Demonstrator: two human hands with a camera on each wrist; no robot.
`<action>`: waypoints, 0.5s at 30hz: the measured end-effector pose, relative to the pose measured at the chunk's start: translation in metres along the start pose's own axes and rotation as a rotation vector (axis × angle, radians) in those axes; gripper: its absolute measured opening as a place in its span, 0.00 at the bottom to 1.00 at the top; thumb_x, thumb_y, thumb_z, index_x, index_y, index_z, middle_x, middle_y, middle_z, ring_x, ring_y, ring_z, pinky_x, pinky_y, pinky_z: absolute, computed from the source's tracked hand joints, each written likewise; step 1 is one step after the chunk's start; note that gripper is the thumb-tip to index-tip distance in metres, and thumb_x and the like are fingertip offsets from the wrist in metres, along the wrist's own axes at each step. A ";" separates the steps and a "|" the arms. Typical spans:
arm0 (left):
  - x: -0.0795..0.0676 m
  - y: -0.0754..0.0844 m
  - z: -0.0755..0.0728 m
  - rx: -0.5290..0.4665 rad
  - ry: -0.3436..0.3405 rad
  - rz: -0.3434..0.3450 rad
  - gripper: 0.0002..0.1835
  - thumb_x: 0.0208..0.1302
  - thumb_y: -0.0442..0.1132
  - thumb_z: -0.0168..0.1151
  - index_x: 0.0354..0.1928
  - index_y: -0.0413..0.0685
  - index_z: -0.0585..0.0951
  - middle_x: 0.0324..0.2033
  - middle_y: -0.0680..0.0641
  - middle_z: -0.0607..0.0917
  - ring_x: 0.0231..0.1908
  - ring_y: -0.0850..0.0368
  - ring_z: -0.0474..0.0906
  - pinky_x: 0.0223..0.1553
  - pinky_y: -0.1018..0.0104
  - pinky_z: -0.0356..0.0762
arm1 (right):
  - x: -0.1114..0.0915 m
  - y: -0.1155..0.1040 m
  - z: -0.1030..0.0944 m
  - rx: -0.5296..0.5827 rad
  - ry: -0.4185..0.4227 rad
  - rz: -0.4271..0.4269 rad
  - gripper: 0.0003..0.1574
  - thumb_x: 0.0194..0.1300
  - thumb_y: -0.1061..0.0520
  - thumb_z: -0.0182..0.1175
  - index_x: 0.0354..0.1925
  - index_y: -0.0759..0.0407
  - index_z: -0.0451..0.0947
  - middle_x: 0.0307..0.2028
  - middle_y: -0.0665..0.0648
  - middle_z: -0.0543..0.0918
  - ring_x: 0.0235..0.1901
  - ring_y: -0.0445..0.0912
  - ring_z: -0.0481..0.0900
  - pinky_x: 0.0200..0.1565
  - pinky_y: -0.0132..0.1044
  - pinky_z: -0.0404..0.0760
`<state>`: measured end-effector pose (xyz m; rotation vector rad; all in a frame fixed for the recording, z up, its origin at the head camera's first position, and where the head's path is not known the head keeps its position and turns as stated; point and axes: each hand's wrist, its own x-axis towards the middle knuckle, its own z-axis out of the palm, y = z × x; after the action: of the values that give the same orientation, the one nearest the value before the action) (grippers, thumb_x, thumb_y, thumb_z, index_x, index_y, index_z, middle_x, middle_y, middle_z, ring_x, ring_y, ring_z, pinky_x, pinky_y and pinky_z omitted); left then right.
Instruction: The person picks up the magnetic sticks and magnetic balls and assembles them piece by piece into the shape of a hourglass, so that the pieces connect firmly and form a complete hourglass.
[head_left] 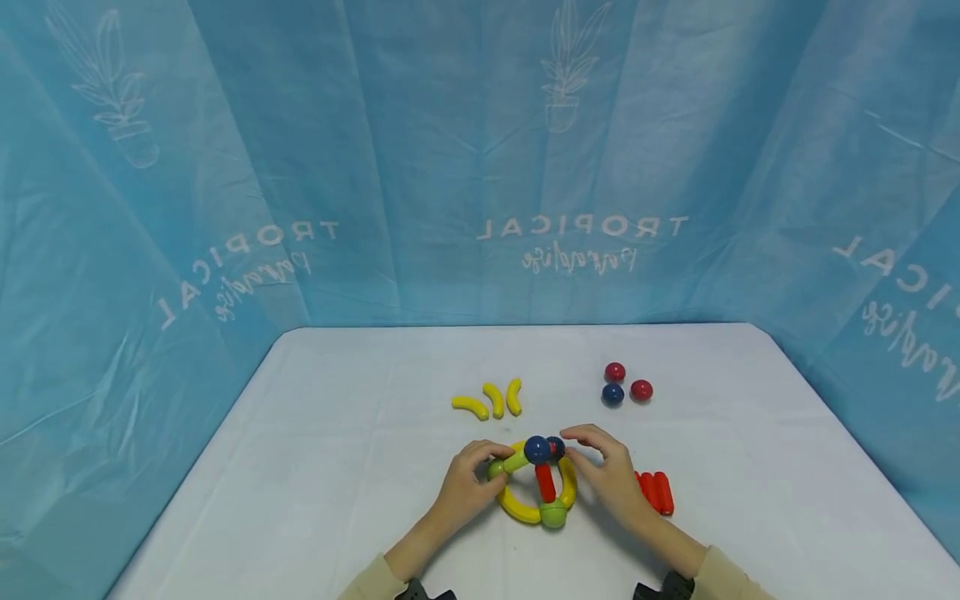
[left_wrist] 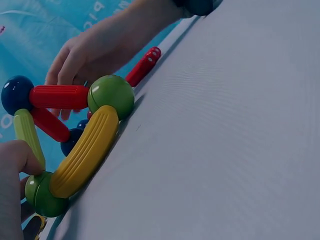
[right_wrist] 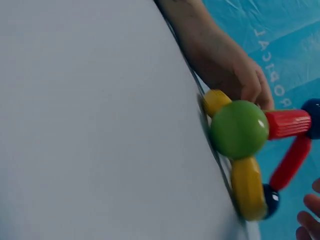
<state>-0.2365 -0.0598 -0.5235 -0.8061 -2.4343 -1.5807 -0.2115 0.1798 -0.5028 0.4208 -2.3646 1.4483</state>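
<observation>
A magnetic ball-and-rod frame (head_left: 525, 510) stands on the table: curved yellow rods (left_wrist: 87, 150) form a ring at its base. A blue ball (head_left: 537, 450) tops it, joined by red rods (left_wrist: 59, 96) and a light green rod (left_wrist: 30, 136). At its left side my left hand (head_left: 468, 483) pinches a green ball (left_wrist: 45, 195), thumb by the light green rod. Around the far right side, my right hand (head_left: 606, 471) is spread near another blue ball (right_wrist: 271, 200), its fingers (right_wrist: 311, 212) apart from the frame in the right wrist view. A second green ball (right_wrist: 240, 129) sits at the near side.
Several loose pieces lie on the white table (head_left: 337, 417): curved yellow rods (head_left: 470, 407) beyond the frame, red balls (head_left: 615, 372) and a blue ball (head_left: 612, 394) at the back right, and red rods (head_left: 663, 493) beside my right forearm. A blue curtain (head_left: 450, 167) hangs behind.
</observation>
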 end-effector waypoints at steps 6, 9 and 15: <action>0.001 -0.001 0.004 -0.035 0.023 -0.038 0.16 0.52 0.26 0.64 0.41 0.54 0.83 0.39 0.54 0.85 0.42 0.57 0.78 0.45 0.69 0.75 | -0.015 -0.001 -0.041 -0.219 0.170 -0.024 0.15 0.54 0.70 0.64 0.41 0.60 0.82 0.39 0.51 0.85 0.42 0.37 0.78 0.47 0.18 0.73; 0.002 -0.001 0.003 -0.049 0.033 -0.057 0.16 0.52 0.25 0.63 0.39 0.54 0.84 0.38 0.53 0.85 0.39 0.58 0.76 0.41 0.71 0.74 | -0.027 0.002 -0.060 -0.330 0.208 0.043 0.15 0.53 0.71 0.65 0.40 0.61 0.82 0.38 0.52 0.84 0.40 0.42 0.79 0.44 0.21 0.76; 0.002 0.000 0.001 -0.048 0.017 -0.082 0.15 0.53 0.26 0.62 0.39 0.54 0.83 0.38 0.54 0.84 0.36 0.63 0.73 0.38 0.73 0.72 | -0.054 0.002 -0.081 -0.437 0.118 0.304 0.18 0.51 0.68 0.67 0.44 0.65 0.80 0.39 0.57 0.82 0.32 0.44 0.75 0.32 0.26 0.77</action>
<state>-0.2381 -0.0582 -0.5228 -0.7053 -2.4563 -1.6730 -0.1535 0.2576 -0.4935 -0.1372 -2.6280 0.9824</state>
